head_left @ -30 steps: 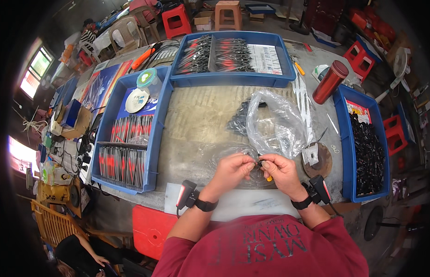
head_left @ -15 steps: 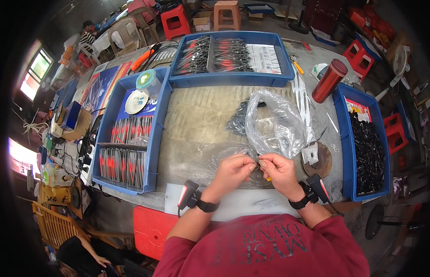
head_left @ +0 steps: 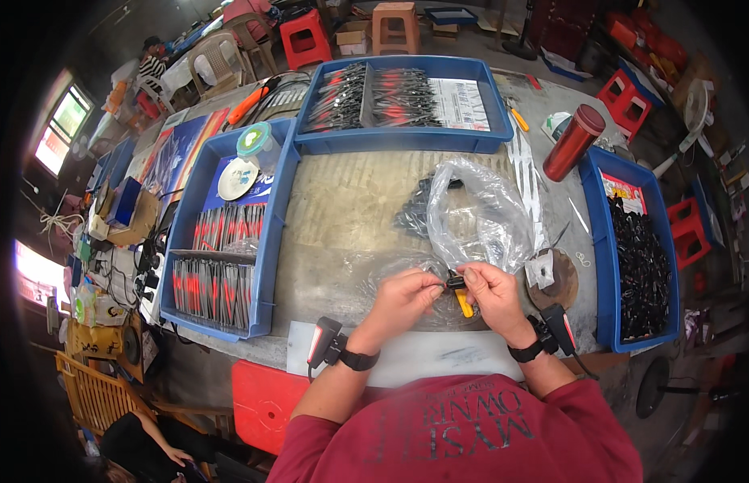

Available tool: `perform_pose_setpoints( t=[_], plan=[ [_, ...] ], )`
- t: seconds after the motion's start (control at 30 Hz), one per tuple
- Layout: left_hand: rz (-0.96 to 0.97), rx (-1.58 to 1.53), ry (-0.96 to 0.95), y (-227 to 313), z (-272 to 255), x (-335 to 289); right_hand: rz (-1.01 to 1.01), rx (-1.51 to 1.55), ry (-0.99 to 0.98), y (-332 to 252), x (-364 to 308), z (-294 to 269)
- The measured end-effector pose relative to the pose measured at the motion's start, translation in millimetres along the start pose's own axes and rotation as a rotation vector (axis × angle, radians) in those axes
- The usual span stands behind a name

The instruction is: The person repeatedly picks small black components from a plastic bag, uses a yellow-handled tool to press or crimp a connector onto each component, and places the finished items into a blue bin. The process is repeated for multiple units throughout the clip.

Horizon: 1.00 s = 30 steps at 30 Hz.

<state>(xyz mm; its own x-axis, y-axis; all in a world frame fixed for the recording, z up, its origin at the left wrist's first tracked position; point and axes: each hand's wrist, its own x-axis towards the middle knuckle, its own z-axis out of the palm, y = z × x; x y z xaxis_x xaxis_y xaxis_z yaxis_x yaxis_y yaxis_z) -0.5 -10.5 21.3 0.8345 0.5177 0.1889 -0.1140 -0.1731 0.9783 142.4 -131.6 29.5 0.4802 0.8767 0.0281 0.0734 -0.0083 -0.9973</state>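
Note:
Above the near edge of the table my two hands almost meet. My right hand (head_left: 493, 296) is closed in a pinch on a small black part (head_left: 456, 282). My left hand (head_left: 408, 298) has thumb and forefinger pressed together at the part's left end; what lies between them is too small to make out. Just below the part shows a yellow handle (head_left: 465, 303), apparently lying on the table; its tool end is hidden. A clear plastic bag (head_left: 515, 229) lies crumpled beyond my hands, with dark pieces (head_left: 413, 216) on its left side. Thin clear film spreads under my left hand.
Blue trays stand at left (head_left: 266, 298), back (head_left: 407, 140) and right (head_left: 604, 282), holding packed red-and-black pieces and, at right, black parts. A red thermos (head_left: 575, 142) stands back right. Near the right hand sits a round brown disc (head_left: 561, 283). A white board (head_left: 407, 369) lines the near edge.
My hands have parted slightly, and the black part now shows between them. More of the yellow handle is visible. The trays and bag have stayed put.

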Motion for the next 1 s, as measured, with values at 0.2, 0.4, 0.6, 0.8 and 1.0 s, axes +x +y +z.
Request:
perform_pose_setpoints(
  t=[0.2, 0.4, 0.6, 0.8, 1.0],
  plan=[
    [0.027, 0.055, -0.030, -0.9, 1.9, 0.2, -0.317, -0.359, -0.049, -8.1, 4.2, -1.5],
    [0.007, 0.063, -0.066, 0.1, -0.4, -0.5, -0.314, -0.410, -0.093, -14.6, 2.9, 0.4],
    [-0.003, 0.073, -0.088, 1.7, -1.2, -0.7, -0.254, -0.430, -0.137, -16.9, 0.3, 0.7],
    [0.032, 0.100, -0.084, 2.1, -1.3, -0.4, -0.238, -0.430, -0.138, -16.3, 0.2, 1.5],
    [0.058, 0.115, -0.066, 2.5, -0.8, -0.5, -0.230, -0.425, -0.146, -18.1, -0.8, 2.1]
  ],
)
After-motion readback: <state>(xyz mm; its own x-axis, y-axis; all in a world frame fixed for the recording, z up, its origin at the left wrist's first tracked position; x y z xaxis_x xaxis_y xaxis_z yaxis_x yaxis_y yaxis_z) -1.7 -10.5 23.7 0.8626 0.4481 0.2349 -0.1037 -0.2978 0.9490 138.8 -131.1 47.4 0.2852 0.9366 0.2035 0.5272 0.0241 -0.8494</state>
